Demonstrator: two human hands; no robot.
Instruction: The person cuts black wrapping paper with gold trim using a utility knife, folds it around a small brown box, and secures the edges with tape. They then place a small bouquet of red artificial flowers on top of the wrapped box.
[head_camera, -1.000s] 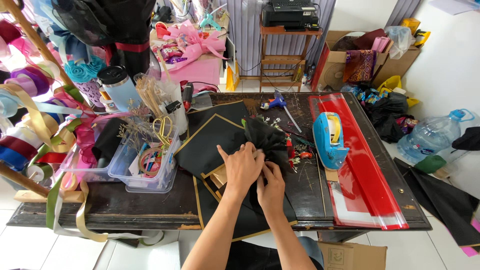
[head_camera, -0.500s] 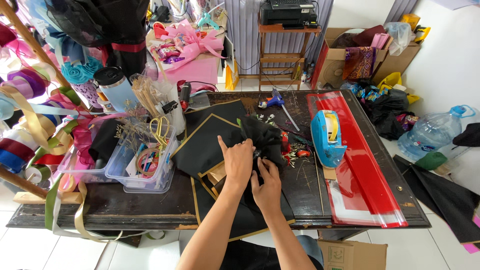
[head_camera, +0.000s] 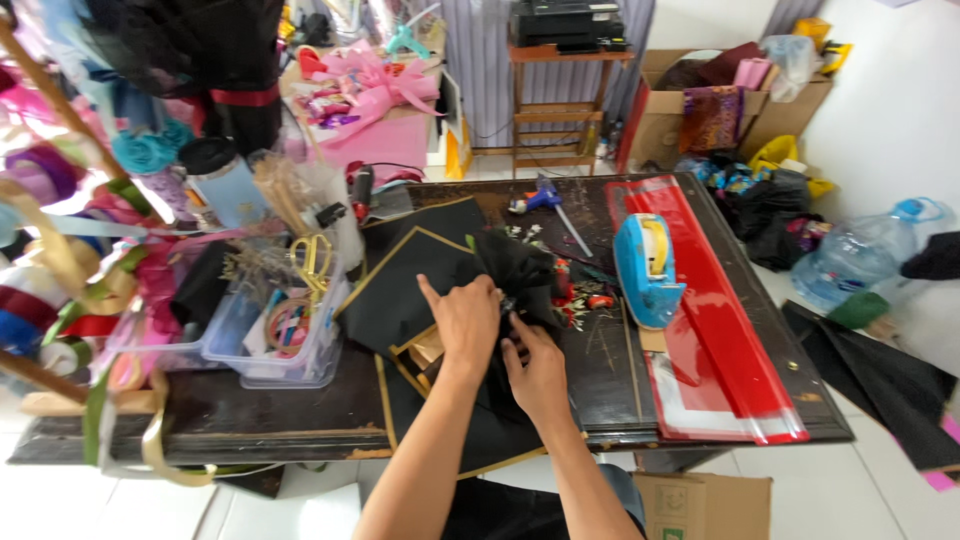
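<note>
Gripping gathered black wrapping paper (head_camera: 520, 285) — both hands (left (head_camera: 465, 320), right (head_camera: 540, 375)), forearms angled inward

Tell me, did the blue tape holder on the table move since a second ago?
No. The blue tape holder sits in the same spot, at the left edge of the red sheet, just as before.

dark wooden table (head_camera: 250, 415) with black paper sheets (head_camera: 400, 295), blue tape dispenser (head_camera: 645, 270), red sheet (head_camera: 715, 320)
</note>
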